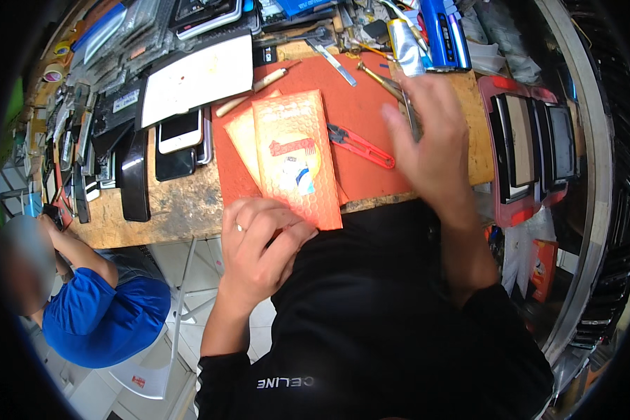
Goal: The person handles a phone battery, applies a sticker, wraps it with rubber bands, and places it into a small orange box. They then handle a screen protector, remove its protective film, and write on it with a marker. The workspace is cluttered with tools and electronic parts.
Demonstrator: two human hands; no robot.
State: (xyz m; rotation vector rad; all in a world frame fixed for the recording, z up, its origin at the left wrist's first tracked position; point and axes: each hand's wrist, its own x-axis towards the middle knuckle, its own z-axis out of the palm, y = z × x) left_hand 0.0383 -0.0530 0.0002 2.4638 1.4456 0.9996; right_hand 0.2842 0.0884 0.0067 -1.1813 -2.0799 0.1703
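A padded bubble mailer [287,133], orange with a red and blue print, lies on the orange-red work mat [371,182]. Its near end reaches over the table edge, where my left hand [259,234] has curled fingers closed on the lower corner. Under it shows part of another orange mailer [241,143]. My right hand [430,140], slightly blurred, hovers over the mat's right side with thumb and fingers apart and nothing visible in it. Just beyond its fingertips is a silver tube [404,45]. Red-handled snips [364,148] lie between the mailer and my right hand.
Several phones [178,133] and a white sheet [199,77] lie left of the mat. A blue device [444,35] stands at the back right. A pink tray [500,189] holding dark-framed panels is at the right. A person in a blue shirt [105,315] sits at the lower left.
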